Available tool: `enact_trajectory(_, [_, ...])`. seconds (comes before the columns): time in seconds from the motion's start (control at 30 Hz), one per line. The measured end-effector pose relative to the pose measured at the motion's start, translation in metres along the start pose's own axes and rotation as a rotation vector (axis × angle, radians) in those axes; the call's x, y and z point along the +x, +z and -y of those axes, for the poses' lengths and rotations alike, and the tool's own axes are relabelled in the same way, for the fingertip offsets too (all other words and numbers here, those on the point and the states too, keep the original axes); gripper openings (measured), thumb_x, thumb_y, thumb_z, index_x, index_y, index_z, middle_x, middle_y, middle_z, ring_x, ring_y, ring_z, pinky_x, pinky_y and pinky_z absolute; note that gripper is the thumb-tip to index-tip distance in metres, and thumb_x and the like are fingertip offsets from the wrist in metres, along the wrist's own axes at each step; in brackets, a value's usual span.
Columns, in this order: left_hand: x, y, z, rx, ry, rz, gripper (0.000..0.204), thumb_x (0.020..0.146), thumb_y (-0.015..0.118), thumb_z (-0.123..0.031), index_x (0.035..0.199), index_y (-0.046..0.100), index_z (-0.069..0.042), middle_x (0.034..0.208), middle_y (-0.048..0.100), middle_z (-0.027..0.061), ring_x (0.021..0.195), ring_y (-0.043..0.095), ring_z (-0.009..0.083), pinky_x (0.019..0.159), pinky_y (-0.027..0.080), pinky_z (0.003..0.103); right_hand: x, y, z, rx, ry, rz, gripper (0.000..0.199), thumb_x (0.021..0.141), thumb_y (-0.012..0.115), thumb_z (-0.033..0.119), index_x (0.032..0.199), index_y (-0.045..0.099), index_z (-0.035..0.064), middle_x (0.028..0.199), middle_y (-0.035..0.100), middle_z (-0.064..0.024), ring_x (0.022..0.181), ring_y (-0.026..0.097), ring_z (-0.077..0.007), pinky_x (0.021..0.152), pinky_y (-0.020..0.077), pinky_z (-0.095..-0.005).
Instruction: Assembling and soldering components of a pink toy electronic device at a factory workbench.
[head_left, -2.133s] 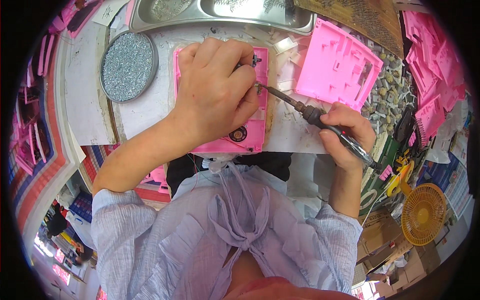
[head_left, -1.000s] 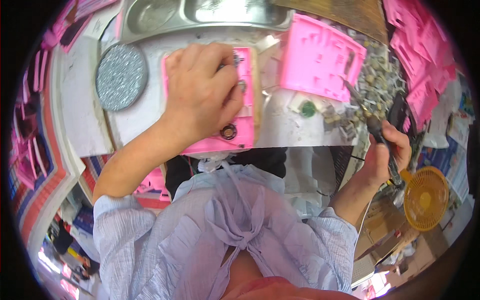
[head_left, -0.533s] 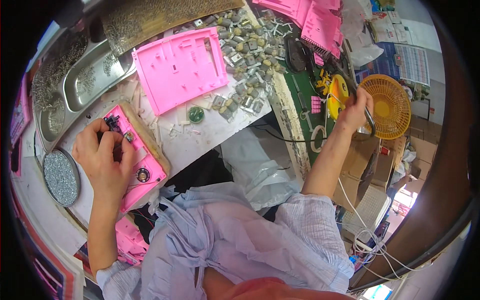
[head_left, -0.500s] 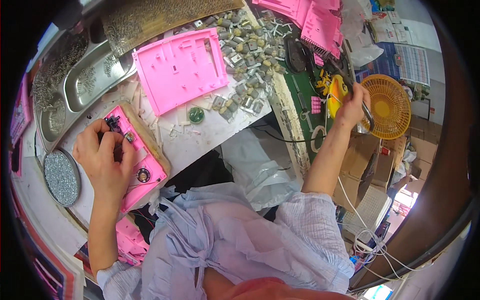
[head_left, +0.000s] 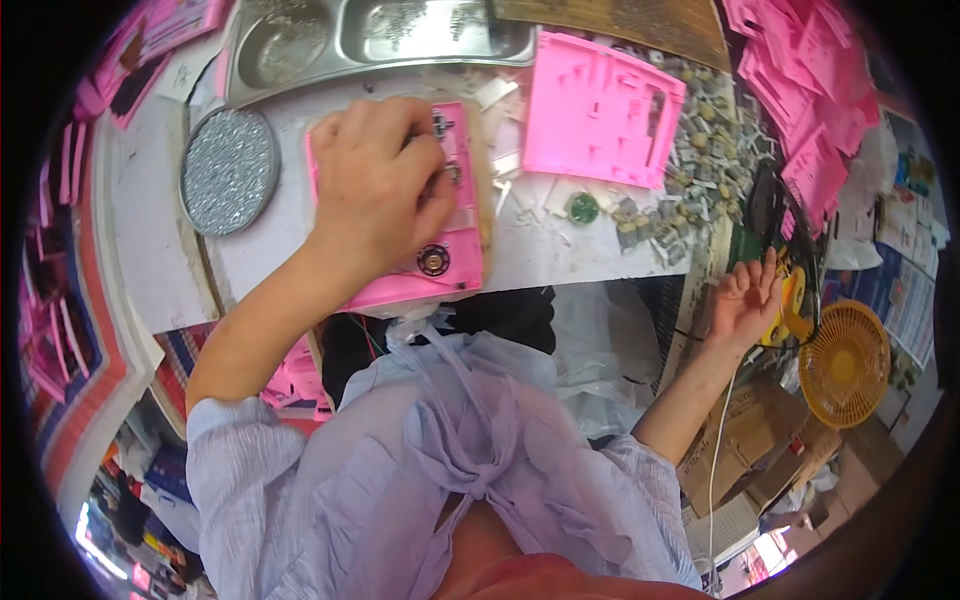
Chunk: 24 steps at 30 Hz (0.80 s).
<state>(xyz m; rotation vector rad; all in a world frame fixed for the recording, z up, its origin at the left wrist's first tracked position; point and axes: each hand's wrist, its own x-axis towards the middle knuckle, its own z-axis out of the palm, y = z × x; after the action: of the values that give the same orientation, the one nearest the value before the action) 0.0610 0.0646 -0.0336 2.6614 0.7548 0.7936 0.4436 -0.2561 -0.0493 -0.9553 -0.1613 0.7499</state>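
My left hand [head_left: 385, 180] lies over a pink plastic housing [head_left: 464, 262]. Its fingers are bent in and the thumb is drawn close to them; whatever is between them is hidden. A round black speaker-like part [head_left: 433, 260] sits in the near end of the housing, and small dark and metal parts [head_left: 450, 170] show beside my fingers. Away to the right, my right hand [head_left: 745, 305] is turned palm up, fingers loosely curled and apart, with nothing visible in it. Beside it are a yellow object [head_left: 790, 300] and a black cable [head_left: 815, 300].
A dish of small silvery pieces [head_left: 230, 172] stands left of the housing. Beyond are a metal compartment tray [head_left: 440, 68] and a pink panel [head_left: 590, 120]. Several small motors [head_left: 690, 190] are heaped to the right, near a green round container [head_left: 582, 207]. A yellow basket-like grille [head_left: 845, 365] is far right.
The view has swung left. My right hand has let go of the dark-handled tool and turned palm up. My left hand remains at the housing, now covering more of its far end.
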Motion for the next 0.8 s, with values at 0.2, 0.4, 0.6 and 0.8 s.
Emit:
enact_trajectory(0.2, [-0.004,-0.002,0.001,0.002,-0.002,-0.011,0.015,0.070,0.073,-0.015,0.079,0.062,-0.009,0.106,0.060,0.0040,0.096,0.055,0.0257,0.087,0.035,0.045,-0.017,0.107,-0.062,-0.453,-0.164,0.149,0.030,0.100,0.061,0.009,0.128,0.059,-0.0003,0.089,0.061,-0.0061,0.072,0.052,-0.0121,0.062,0.0421,-0.0242])
enact_trajectory(0.4, [-0.004,-0.020,0.010,-0.104,0.049,0.072,0.026,0.072,0.081,-0.015,0.093,0.067,-0.010,0.113,0.061,0.0077,0.101,0.058,0.0285,0.092,0.040,0.043,-0.031,0.180,-0.120,-0.979,-0.432,0.460,0.022,0.085,0.072,-0.007,0.106,0.072,-0.0016,0.083,0.067,-0.0039,0.072,0.060,-0.0112,0.065,0.0470,-0.0234])
enact_trajectory(0.6, [-0.008,-0.032,0.036,-0.196,0.050,0.108,0.030,0.074,0.082,-0.010,0.096,0.062,-0.006,0.115,0.059,0.0119,0.102,0.059,0.0332,0.090,0.046,0.042,-0.018,0.205,-0.130,-1.236,-0.557,0.555,0.023,0.078,0.077,-0.002,0.101,0.074,0.0026,0.085,0.069,-0.0093,0.074,0.063,-0.0217,0.068,0.0499,-0.0319])
enact_trajectory(0.8, [0.012,-0.020,0.043,-0.304,0.109,0.160,0.025,0.077,0.078,-0.007,0.095,0.061,-0.005,0.112,0.058,0.0115,0.098,0.058,0.0345,0.086,0.048,0.039,0.008,0.215,-0.124,-1.731,-0.733,0.672,0.024,0.076,0.079,0.010,0.100,0.075,0.0090,0.101,0.065,-0.0094,0.099,0.057,-0.0321,0.087,0.0489,-0.0425])
